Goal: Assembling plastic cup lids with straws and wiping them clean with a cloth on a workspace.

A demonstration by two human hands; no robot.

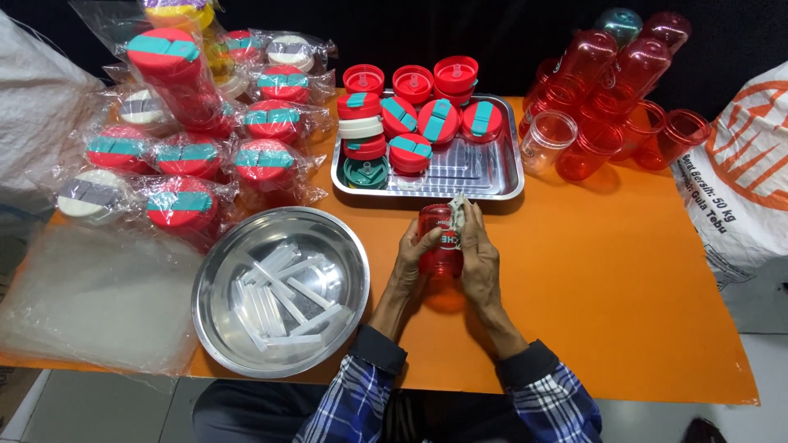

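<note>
— While both hands grip it, where's the red cup (pixel 439 246)?
— Upright on the orange table (pixel 624 271), before the steel tray (pixel 492 176); left hand (pixel 413 256) wraps it, right hand (pixel 478 261) pinches a cloth (pixel 458 211) against it.

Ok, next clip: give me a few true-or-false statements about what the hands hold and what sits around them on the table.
1. Both hands hold one red cup. True: the left hand and the right hand grip it from either side.
2. The round metal bowl holds red lids. False: it holds clear straws.
3. The steel tray carries lids. True.
4. The bare red cups are stacked at the left of the orange table. False: they lie at the back right.
5. The right hand also holds a cloth against the cup. True.
</note>
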